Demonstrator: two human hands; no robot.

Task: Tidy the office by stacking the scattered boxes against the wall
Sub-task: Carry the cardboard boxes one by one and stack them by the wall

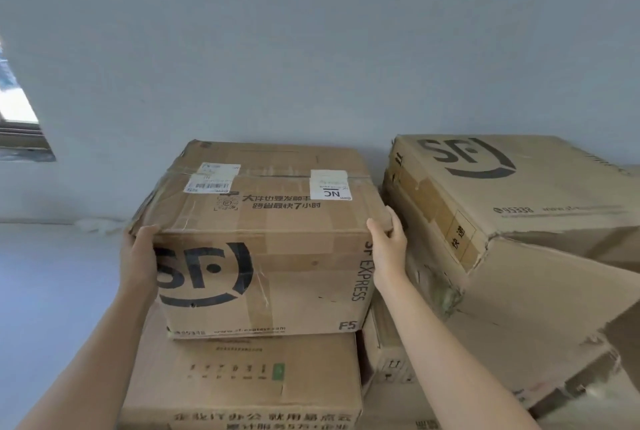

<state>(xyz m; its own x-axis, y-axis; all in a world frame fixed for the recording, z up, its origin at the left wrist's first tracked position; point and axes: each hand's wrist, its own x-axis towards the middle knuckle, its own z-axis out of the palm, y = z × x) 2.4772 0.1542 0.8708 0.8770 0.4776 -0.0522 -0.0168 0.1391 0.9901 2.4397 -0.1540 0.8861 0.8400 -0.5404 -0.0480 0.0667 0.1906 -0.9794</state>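
Sitting atop a lower carton [242, 377] near the far wall [311, 49], the SF Express box [270, 256] runs left-right between the hands: left hand [138, 256] grips its left side, right hand [388, 242] its right corner, tight beside the neighbouring carton [554, 194].

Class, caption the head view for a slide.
Tidying: left hand and right hand hold SF box atop lower box by wall.

The person's left hand [138, 258] and right hand [388, 246] are bare. The left forearm [86, 353] and right forearm [450, 353] are bare too, uncovered down to the lower edge.
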